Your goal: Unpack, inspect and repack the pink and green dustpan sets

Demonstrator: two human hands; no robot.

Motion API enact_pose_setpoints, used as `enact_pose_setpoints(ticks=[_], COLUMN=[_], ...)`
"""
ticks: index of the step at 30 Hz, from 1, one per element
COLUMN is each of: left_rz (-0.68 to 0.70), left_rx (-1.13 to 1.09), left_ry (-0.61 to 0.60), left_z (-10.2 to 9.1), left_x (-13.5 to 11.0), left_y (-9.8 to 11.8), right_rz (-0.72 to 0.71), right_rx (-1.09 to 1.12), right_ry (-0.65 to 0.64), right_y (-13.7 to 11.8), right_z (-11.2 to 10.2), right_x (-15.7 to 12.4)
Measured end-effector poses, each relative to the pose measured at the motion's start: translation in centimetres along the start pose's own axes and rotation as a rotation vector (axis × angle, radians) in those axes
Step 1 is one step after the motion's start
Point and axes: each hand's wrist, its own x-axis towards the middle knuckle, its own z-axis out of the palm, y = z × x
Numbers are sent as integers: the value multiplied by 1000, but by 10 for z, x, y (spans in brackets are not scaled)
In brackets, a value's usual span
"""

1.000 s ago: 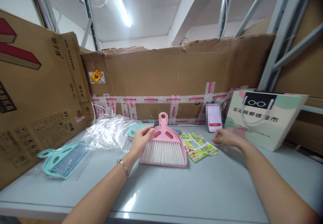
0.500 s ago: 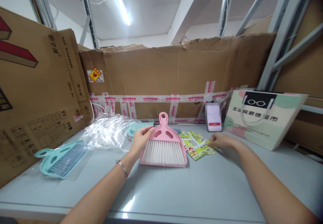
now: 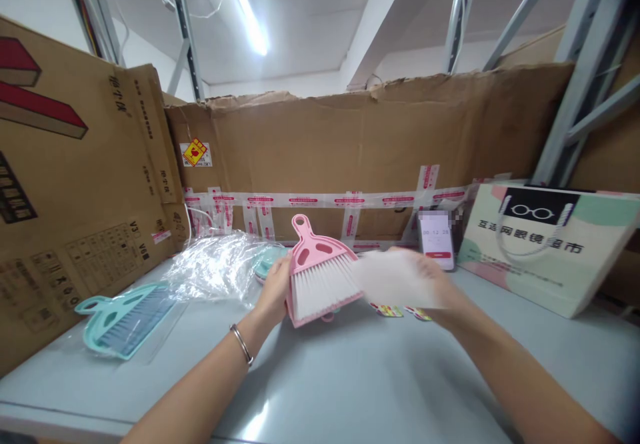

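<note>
A pink dustpan with a white-bristled hand brush nested in it is tilted up over the table. My left hand is closed on its left edge. My right hand is closed on a white sheet, smeared by motion, just right of the bristles; whether the two touch I cannot tell. Below the sheet, small colourful printed cards peek out on the table. A teal dustpan and brush in clear plastic lies at the left.
Crumpled clear plastic lies behind my left hand, beside another teal piece. A phone and a paper carrier bag stand at the back right. Cardboard walls the rear, with a large box at the left.
My right hand has lifted a sheet from the printed cards and moved it left towards the brush. My left hand has tilted the dustpan and brush, handle leaning left.
</note>
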Motion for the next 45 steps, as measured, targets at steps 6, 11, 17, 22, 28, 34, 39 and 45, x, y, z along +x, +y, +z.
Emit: enact_pose_setpoints(ticks=[6,11,17,22,28,34,39,45], left_rz=[10,72,164,177,177,574,346,493], left_rx=[-61,85,55,-46,200,1334,1935,1909], left_ry=[4,-60,10,-26,-139,328,465,487], left_z=[4,4,1,8,8,-56,-91,-73], left_x=[-1,-4,1,-5,-3,24,33,28], left_y=[-5,-4,-7,-10,-8,36,44,53], right_rz=[388,345,176,456,600,639,632,658], right_rx=[164,106,237,756,932,966,941,806], right_ry=[-135,-67,458,123,130,213,198,55], right_y=[21,34,36,27,27,34,32,28], right_z=[38,37,44,68,79,72,71,71], right_x=[1,-1,-5,-16,-26,-22,-21,-24])
